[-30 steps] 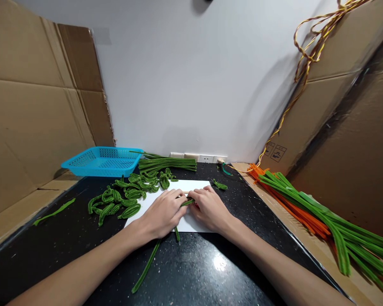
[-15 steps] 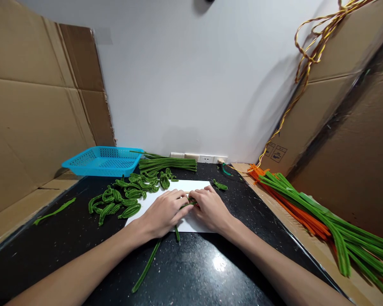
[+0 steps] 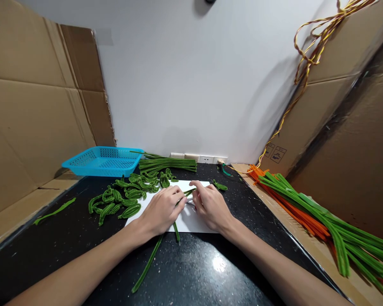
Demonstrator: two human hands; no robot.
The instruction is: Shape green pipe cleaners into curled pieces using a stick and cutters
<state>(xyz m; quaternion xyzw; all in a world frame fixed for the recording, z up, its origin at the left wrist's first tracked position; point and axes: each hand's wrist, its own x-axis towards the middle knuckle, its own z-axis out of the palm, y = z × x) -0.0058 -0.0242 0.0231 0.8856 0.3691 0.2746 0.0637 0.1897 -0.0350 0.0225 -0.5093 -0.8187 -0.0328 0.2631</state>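
Note:
My left hand (image 3: 164, 209) is closed over a white sheet (image 3: 194, 226), pinching a fuzzy green pipe cleaner (image 3: 149, 265). One long tail of green stem runs from under this hand toward me over the dark counter; a shorter end (image 3: 176, 232) hangs beside it. Green stem also sticks out past the left fingertips toward my right hand (image 3: 212, 207). That hand has its index finger lifted and the other fingers curled by a thin silvery thing (image 3: 189, 201), whose kind I cannot make out. Left of the sheet lie several looped green pipe-cleaner leaves (image 3: 130, 211).
A blue plastic basket (image 3: 104, 172) stands at the back left, beside a bundle of green pipe cleaners (image 3: 169, 164). One leaf shape (image 3: 220, 185) lies right of the sheet. Orange stems (image 3: 303, 219) and brighter green stems (image 3: 306, 208) rest along the right cardboard.
My right hand has drawn slightly away from the left, its index finger rising. A silvery thing now shows between the hands. The left hand has barely moved.

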